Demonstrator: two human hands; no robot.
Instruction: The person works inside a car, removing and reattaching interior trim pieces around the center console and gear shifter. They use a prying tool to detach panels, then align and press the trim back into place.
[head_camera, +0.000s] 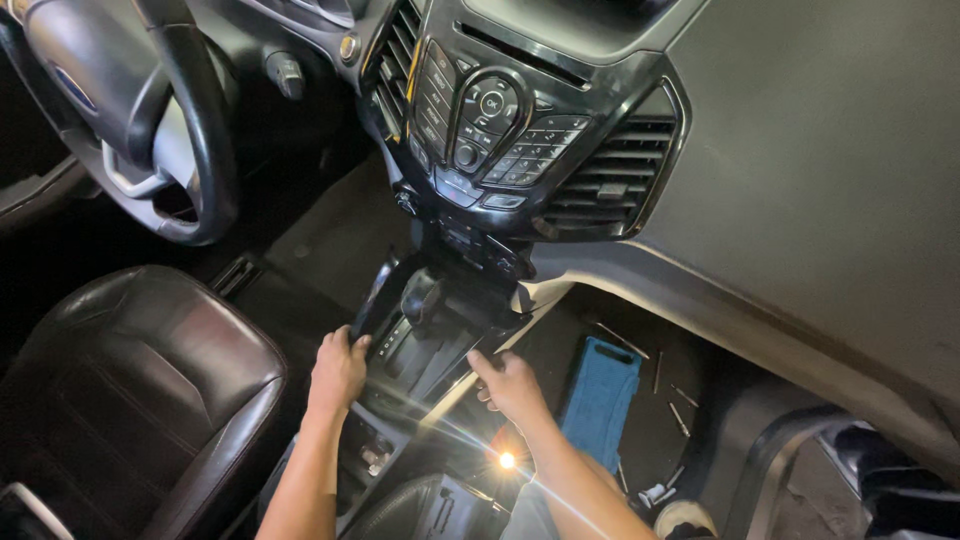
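Observation:
I look down into a car cabin at the centre console (425, 345) around the gear shifter (420, 295). My left hand (337, 370) grips the left edge of the black console trim panel. On the panel's right edge rests my right hand (510, 385), fingers curled over it. Both forearms reach in from the bottom of the view. A small bright light (507, 460) shines just below my right wrist.
Above the shifter sits the dashboard control panel (490, 130) with buttons and air vents (610, 185). The steering wheel (160, 120) is at upper left, a dark leather seat (140, 390) at lower left. A blue cloth (600, 395) and several loose tools lie on the passenger floor.

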